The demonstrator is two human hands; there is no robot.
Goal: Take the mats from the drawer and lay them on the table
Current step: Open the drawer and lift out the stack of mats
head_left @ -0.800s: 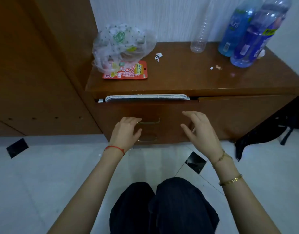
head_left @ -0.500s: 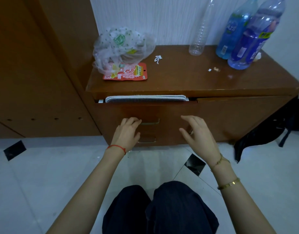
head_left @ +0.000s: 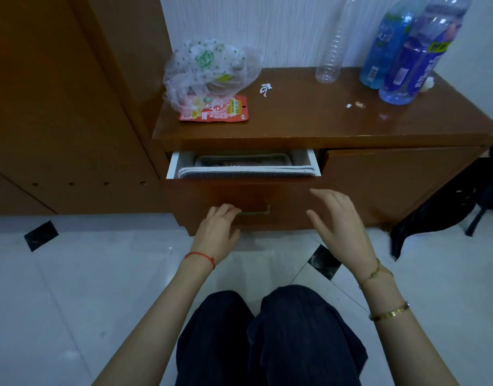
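Note:
The wooden drawer (head_left: 212, 196) of the low cabinet stands partly pulled out. Inside it lie folded grey-white mats (head_left: 245, 171), their edge draped along the drawer front, with a further mat (head_left: 239, 160) behind. My left hand (head_left: 217, 232) has its fingers curled on the metal drawer handle (head_left: 256, 211). To the right of the handle my right hand (head_left: 339, 227) hovers in front of the drawer face with fingers spread, holding nothing. The wooden table top (head_left: 309, 118) is just above the drawer.
On the table top sit a plastic bag of snacks (head_left: 209, 71) over a red packet (head_left: 228, 111) at the left, a clear bottle (head_left: 331, 51) and two blue bottles (head_left: 406, 51) at the right, plus small scraps. A black bag (head_left: 448, 210) lies on the floor right.
The drawer has slid out toward me under my left hand's pull, exposing its white sides and more of the mats. My right hand stays hovering by the drawer front.

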